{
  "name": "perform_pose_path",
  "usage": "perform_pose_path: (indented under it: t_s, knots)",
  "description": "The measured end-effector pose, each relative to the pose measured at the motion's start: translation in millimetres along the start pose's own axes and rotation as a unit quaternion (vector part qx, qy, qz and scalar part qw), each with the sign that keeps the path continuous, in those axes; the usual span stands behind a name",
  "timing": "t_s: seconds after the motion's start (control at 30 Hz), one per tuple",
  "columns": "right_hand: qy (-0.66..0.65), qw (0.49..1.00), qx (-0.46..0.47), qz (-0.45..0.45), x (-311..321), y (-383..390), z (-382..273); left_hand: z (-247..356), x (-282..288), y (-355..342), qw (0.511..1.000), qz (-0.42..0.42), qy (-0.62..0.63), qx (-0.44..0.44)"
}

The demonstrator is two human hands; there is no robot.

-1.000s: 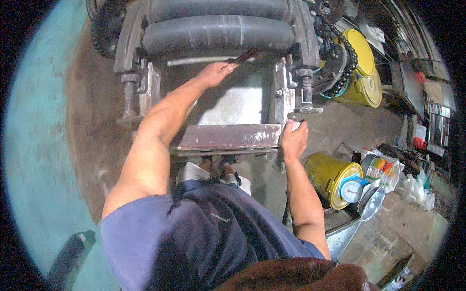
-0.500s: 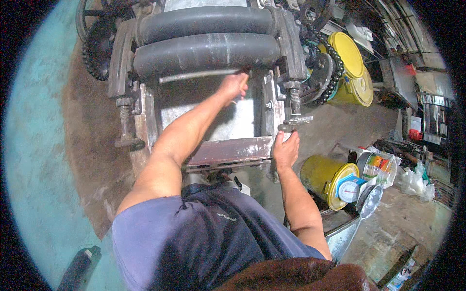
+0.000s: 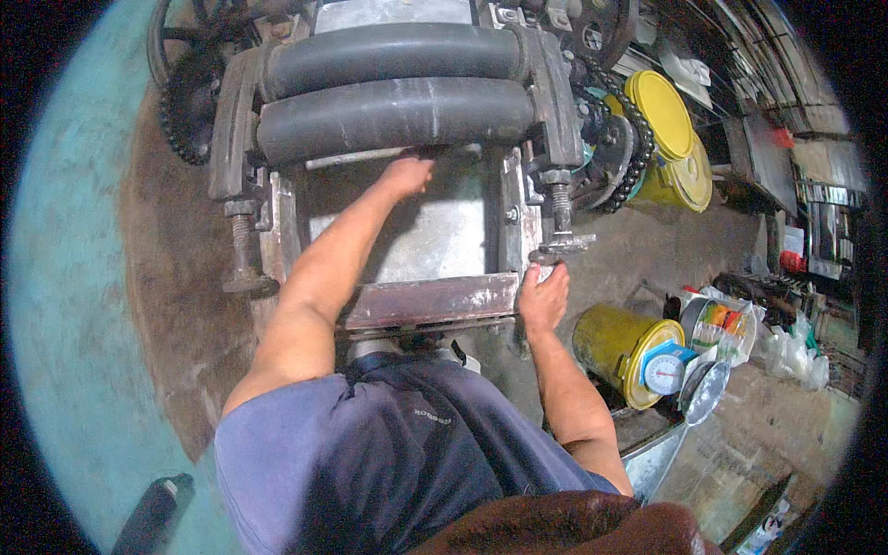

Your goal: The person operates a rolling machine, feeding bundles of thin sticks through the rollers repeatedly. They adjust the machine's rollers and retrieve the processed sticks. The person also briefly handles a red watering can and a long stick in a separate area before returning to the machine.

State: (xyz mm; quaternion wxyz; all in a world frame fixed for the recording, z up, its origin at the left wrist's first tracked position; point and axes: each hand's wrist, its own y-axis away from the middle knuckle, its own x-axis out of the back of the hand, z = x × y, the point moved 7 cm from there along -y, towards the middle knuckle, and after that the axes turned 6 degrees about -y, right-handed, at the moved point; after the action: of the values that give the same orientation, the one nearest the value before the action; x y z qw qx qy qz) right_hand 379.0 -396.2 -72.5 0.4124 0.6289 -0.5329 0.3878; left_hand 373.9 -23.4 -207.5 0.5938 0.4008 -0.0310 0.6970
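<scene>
Two dark rollers lie one behind the other in a heavy metal frame, the nearer roller (image 3: 398, 118) just beyond my left hand (image 3: 407, 177). That hand reaches over a pale metal tray (image 3: 435, 242) below the roller, its fingers curled. What they grip, if anything, is hidden. My right hand (image 3: 544, 301) is closed at the right front corner of the frame, under the foot of a threaded adjusting screw (image 3: 561, 211). Something pale shows between its thumb and fingers, too small to name. A worn brown front bar (image 3: 430, 299) crosses between my arms.
Right of the rollers are a chain sprocket (image 3: 615, 153) and yellow lidded buckets (image 3: 686, 171). Nearer stands another yellow bucket (image 3: 601, 344) beside a blue dial scale (image 3: 663, 370) and plastic bags (image 3: 795, 356). A second adjusting screw (image 3: 242, 245) stands at the frame's left.
My left hand has swept left along the underside of the near roller, from the tray's right side toward its middle. The right hand stays at the frame corner. The view has tilted slightly.
</scene>
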Motion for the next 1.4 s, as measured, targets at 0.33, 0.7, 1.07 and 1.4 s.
perform_pose_path:
  t_s: [0.33, 0.7, 1.07, 1.4]
  knots:
    - [0.003, 1.000, 0.010, -0.003, 5.9, -3.0, -7.8, -29.2, 24.2, -20.7, 0.988, 0.090, -0.124, 0.004]
    - [0.006, 1.000, 0.018, 0.005, 3.3, -0.5, -4.0, 38.2, 45.0, 28.4, 0.985, 0.048, -0.166, 0.008]
    - [-0.010, 1.000, 0.002, 0.005, 2.5, 3.9, -3.4, 57.5, 48.2, 35.3, 0.980, 0.021, -0.196, 0.031]
    - [-0.006, 1.000, 0.008, 0.009, 3.7, 2.2, -6.2, 77.6, 44.4, 39.5, 0.987, 0.077, -0.142, 0.022]
